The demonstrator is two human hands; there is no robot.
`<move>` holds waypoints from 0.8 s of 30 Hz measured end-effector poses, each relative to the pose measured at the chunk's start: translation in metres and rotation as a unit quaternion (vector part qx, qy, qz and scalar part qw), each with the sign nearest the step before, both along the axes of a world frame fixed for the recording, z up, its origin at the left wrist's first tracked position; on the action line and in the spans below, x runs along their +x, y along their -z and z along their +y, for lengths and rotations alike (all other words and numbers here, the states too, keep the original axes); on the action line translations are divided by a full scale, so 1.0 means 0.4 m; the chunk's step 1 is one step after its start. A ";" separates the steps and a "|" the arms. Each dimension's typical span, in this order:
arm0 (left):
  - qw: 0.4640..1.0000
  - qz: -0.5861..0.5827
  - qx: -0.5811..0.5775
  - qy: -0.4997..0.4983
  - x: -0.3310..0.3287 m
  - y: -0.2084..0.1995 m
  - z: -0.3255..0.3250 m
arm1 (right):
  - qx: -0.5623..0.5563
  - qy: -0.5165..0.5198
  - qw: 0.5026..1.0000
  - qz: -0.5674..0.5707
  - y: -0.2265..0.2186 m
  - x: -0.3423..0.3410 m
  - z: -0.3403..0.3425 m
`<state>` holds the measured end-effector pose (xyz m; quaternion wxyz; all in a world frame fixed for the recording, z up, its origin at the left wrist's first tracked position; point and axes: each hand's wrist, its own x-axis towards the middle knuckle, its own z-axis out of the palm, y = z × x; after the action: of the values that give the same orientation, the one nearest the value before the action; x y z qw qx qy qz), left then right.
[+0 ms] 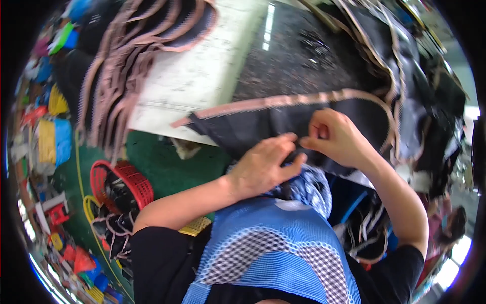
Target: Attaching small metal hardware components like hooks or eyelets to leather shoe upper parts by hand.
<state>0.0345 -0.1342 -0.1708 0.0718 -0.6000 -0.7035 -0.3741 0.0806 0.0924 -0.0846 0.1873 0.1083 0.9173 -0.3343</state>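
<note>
Green floor all down the near left, under everything. White table above it at the far side, slanting. Person at its near edge wears a blue apron with checked patches over black short sleeves. Glossy dark sheet covers the table's far middle, light streak reflected at its left. Right: heap of dark pieces with tan edging, creased, overlapping. Far left: stack of dark pieces with pink edging, fanned, long ends hanging off the table toward the floor.

Piece being worked, a dark panel, lies right in front of the person along the table's near edge, tapering to a point at left, rounded at right. Red basket on the floor, near left, dark stuff inside.

Left hand at the panel's near edge, thumb apart from the fingers, narrow gap; can't tell whether it grips anything. Right hand over the panel, fingers curled, thumb and index close together; can't tell what's pinched, if anything. Fingertips of both hands just beside each other. Pink strip runs along the panel's far edge, around the right end.
</note>
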 end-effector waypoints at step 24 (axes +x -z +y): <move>0.985 -0.093 -0.103 0.100 -0.368 -0.439 0.117 | -0.222 0.407 0.759 0.458 -0.149 0.271 0.377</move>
<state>-0.1127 -0.0873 0.0049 -0.0940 -0.6338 -0.6784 -0.3595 0.1892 0.2432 -0.0249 -0.3895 0.2607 0.6637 -0.5829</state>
